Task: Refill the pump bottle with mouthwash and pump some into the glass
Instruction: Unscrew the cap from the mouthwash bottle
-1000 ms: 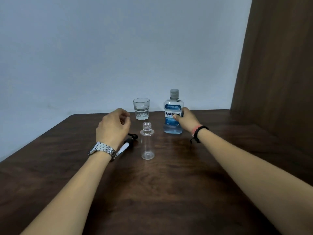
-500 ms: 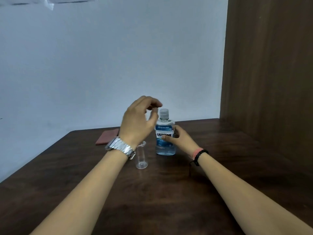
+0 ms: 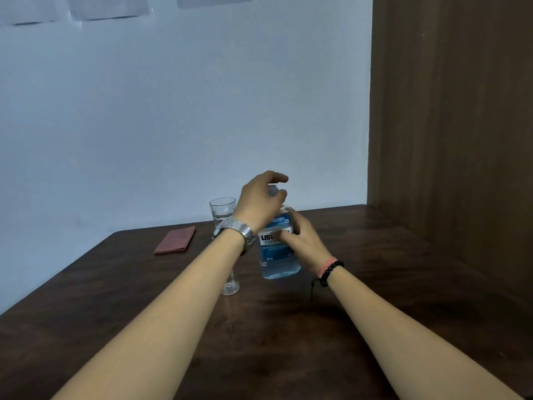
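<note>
The blue mouthwash bottle (image 3: 278, 255) stands on the dark wooden table (image 3: 288, 342), near its middle. My right hand (image 3: 302, 241) grips the bottle's body from the right. My left hand (image 3: 259, 203) is over the top, thumb and fingers curled round the grey cap, which barely shows between them. The small clear pump bottle (image 3: 230, 285) stands left of the mouthwash with only its base showing under my left forearm. The drinking glass (image 3: 222, 210) stands behind my left wrist. The pump head is hidden.
A folded reddish cloth (image 3: 175, 240) lies at the table's far left. A brown wooden panel (image 3: 450, 140) rises along the right side, and a pale wall stands behind the table.
My left hand rose from beside the pump bottle and closed over the mouthwash cap. My right hand kept its hold on the bottle. The camera tilted upward.
</note>
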